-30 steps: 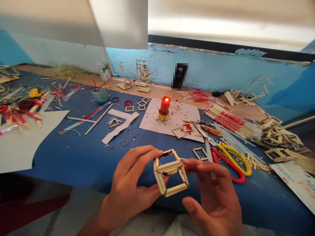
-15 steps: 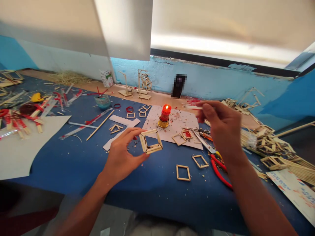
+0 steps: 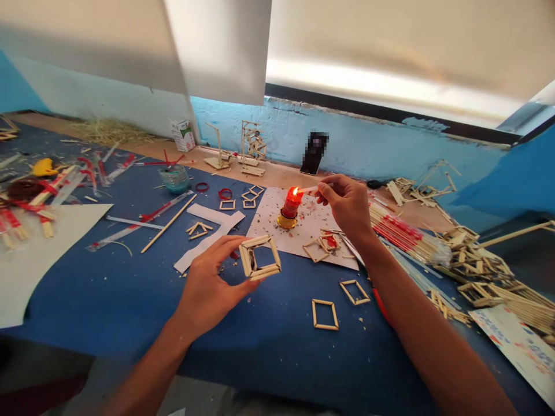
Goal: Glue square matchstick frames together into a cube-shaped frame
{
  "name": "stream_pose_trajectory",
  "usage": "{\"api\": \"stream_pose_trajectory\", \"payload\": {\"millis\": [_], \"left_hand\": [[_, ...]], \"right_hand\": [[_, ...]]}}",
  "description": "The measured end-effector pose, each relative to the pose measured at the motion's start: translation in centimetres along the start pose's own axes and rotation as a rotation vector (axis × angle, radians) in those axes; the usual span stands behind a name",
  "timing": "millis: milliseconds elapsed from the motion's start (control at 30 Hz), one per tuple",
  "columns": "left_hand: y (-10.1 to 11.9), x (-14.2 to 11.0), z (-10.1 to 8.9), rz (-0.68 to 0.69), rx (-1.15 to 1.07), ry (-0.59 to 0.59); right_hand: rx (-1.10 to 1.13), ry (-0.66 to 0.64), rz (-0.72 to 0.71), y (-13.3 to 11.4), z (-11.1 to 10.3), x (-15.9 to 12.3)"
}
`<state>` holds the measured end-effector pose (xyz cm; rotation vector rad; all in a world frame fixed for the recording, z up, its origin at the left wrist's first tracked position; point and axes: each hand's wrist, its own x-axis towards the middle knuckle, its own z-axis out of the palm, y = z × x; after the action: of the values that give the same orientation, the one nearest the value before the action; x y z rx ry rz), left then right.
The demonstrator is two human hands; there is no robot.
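My left hand [image 3: 208, 289] is closed on a small square frame of wooden sticks [image 3: 260, 257], held just above the blue table [image 3: 130, 283]. Farther back, my right hand [image 3: 344, 202] pinches a thin stick [image 3: 309, 189] and holds its tip in the flame of a lit red candle [image 3: 292, 203]. The candle stands in a gold holder on a white paper sheet [image 3: 312, 219]. Two flat stick squares [image 3: 325, 315] lie on the table between my arms.
Bundles of red-tipped sticks [image 3: 403, 234] and heaps of stick frames [image 3: 481, 266] fill the right side. Red-handled scissors [image 3: 379, 297] lie partly under my right forearm. Stick scraps, white card [image 3: 39, 254] and a small cup [image 3: 174, 176] are on the left. Stick models [image 3: 251, 144] stand by the blue wall.
My right hand let go of the stick frame, reached back and brought a thin stick to the candle flame. My left hand moved the frame forward and now holds it alone.
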<state>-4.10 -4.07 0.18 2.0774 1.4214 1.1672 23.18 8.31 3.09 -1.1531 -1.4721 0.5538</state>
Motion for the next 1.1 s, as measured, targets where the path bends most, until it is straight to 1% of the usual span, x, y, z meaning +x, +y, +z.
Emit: {"api": "stream_pose_trajectory", "payload": {"millis": [200,400,800,900,1100], "left_hand": [[-0.13,-0.16,0.04,0.017,0.029,0.025],[-0.19,-0.18,0.04,0.023,0.019,0.027],[-0.18,-0.24,0.04,0.032,0.046,0.025],[-0.12,-0.25,0.02,0.007,0.065,0.011],[-0.27,-0.29,0.1,-0.003,0.033,-0.031]], "right_hand": [[0.017,-0.016,-0.005,-0.15,0.36,-0.07],[0.003,-0.002,-0.021,-0.26,0.34,-0.1],[-0.015,-0.023,-0.041,-0.22,0.45,-0.4],[-0.031,-0.024,-0.044,-0.22,0.5,-0.54],[-0.045,-0.024,-0.045,-0.08,0.49,-0.52]]}}
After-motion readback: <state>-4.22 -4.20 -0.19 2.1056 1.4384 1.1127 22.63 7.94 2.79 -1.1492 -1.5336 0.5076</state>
